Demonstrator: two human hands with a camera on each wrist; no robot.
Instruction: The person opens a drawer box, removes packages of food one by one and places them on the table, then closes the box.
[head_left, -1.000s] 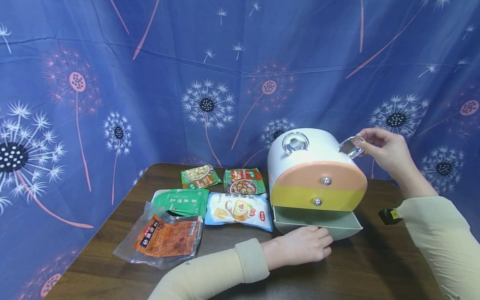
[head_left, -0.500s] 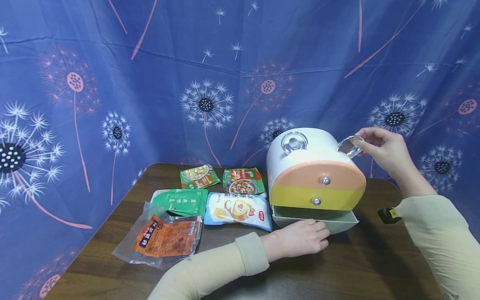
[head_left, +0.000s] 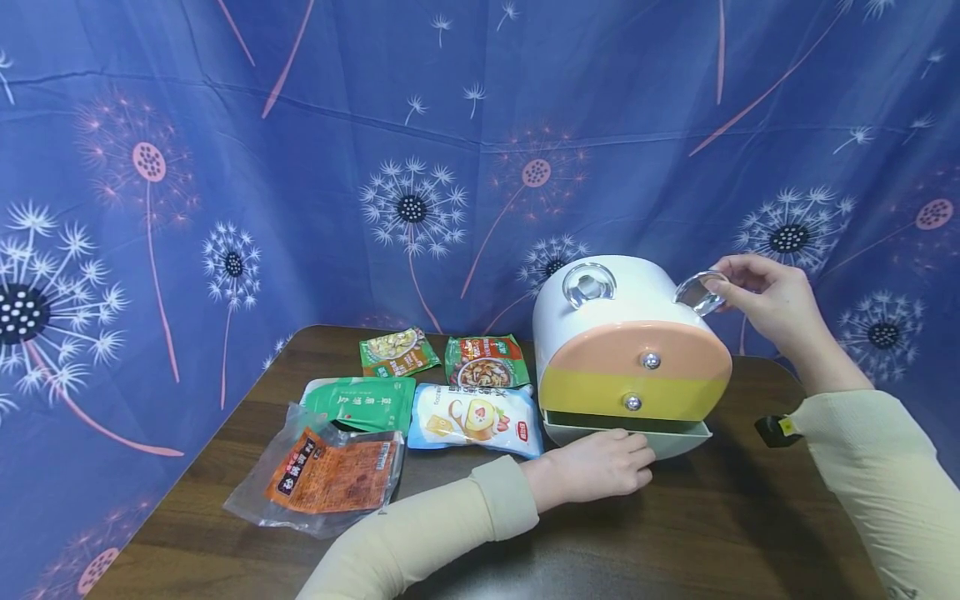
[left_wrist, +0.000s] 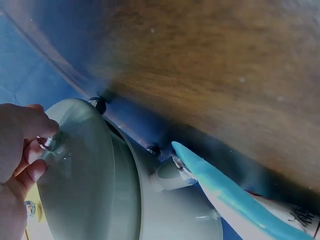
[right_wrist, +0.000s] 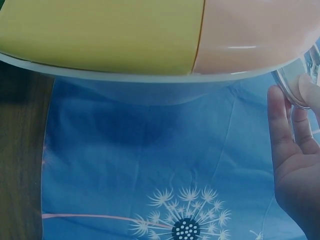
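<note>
A small rounded drawer cabinet (head_left: 637, 287), white with orange and yellow drawer fronts, stands at the right of the table in the head view. Its pale green bottom drawer (head_left: 678, 442) is pulled out a little. My left hand (head_left: 603, 467) is at that drawer's front, and the left wrist view shows its fingers pinching the drawer's silver knob (left_wrist: 50, 142). At the cabinet's upper right, my right hand (head_left: 768, 296) grips a shiny ear-shaped piece (head_left: 699, 293) between thumb and fingers. The matching left ear (head_left: 589, 286) is untouched.
Left of the cabinet lie a blue-and-white food bag (head_left: 476, 419), a green packet (head_left: 367, 400), an orange-labelled clear bag (head_left: 337, 475) and two small food packets, one red and green (head_left: 487, 361), one green and brown (head_left: 397, 352). A patterned blue cloth (head_left: 480, 167) hangs behind.
The green bottom drawer has slid inward toward the cabinet, my left hand moving with it. My right hand has kept its grip on the ear.
</note>
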